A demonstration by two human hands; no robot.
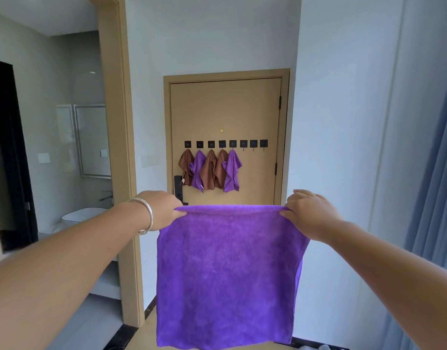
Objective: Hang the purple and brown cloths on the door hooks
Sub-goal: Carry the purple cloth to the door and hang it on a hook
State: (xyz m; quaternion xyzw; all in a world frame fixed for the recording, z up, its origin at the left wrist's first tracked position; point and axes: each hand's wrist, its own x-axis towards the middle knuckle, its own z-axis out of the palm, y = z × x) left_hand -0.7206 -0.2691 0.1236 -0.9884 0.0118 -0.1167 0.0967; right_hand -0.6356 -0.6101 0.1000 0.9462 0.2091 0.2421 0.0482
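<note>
Five cloths already hang on the door (252,109), filling the leftmost hooks of the row of eight: brown cloth (186,165), purple cloth (198,170), two more brown ones, then a second purple. Three hooks (253,143) at the right end stand bare. Nearer the camera, the left hand (159,210) pinches one top corner of a spread purple cloth in hand (227,271), and the right hand (308,210) pinches the other, holding it flat, well short of the door. By this count, hanging is over halfway done.

Tan door (225,109) with black hooks (243,144), five bearing brown and purple cloths (209,170).
</note>
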